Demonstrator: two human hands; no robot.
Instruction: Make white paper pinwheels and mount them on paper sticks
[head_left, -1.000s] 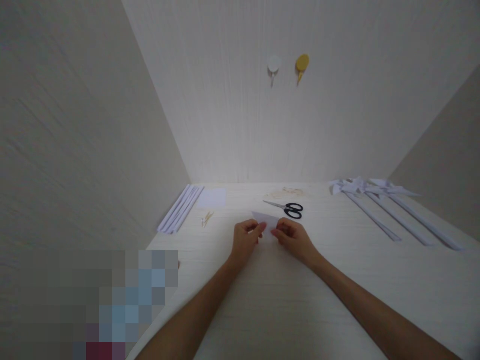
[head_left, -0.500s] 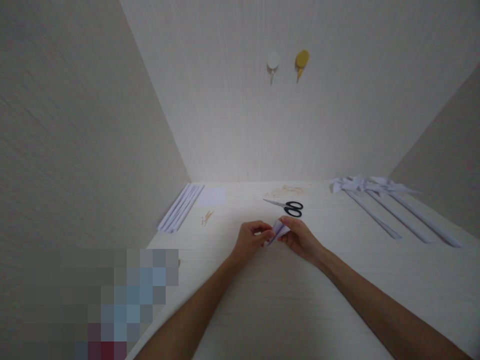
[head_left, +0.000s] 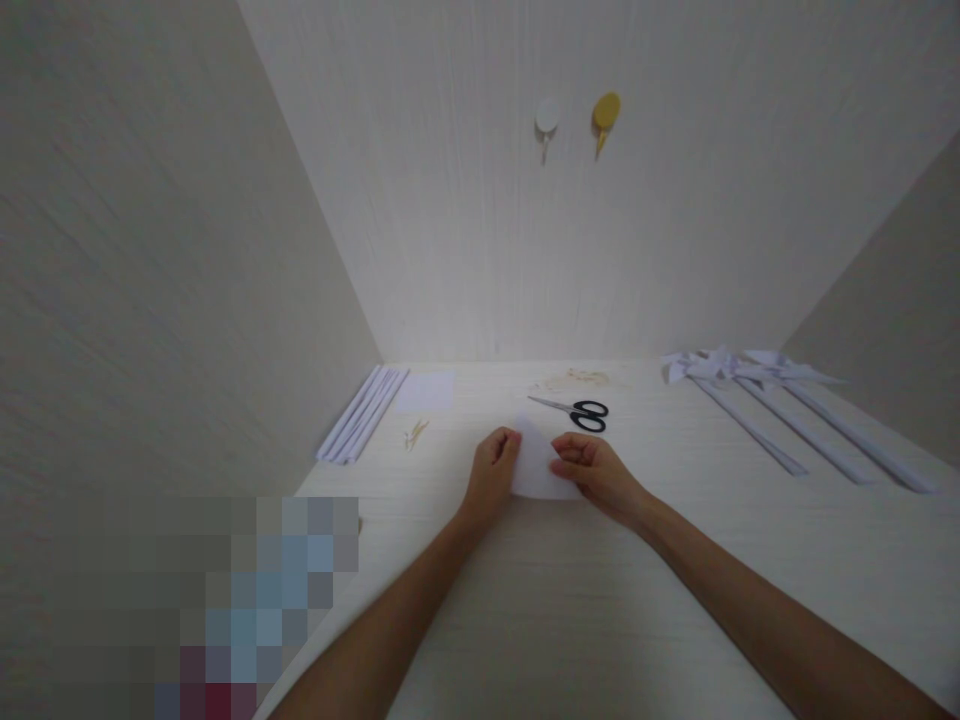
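A small white folded paper [head_left: 537, 467] lies between my two hands on the pale table [head_left: 570, 600]. My left hand [head_left: 493, 475] grips its left edge with curled fingers. My right hand [head_left: 596, 475] pinches its right edge. Black-handled scissors [head_left: 576, 410] lie just beyond the paper, blades pointing left.
Several rolled paper sticks [head_left: 362, 415] lie at the back left beside a white paper square [head_left: 425, 392] and small wooden picks [head_left: 414, 434]. Paper pinwheels on long sticks [head_left: 757, 400] lie at the back right. Two hooks, white [head_left: 547, 118] and yellow [head_left: 605, 112], hang on the back wall.
The paper went from a flat triangle to a small crumpled fold held up between my fingers, and now lies spread wider and flat on the table between my hands.
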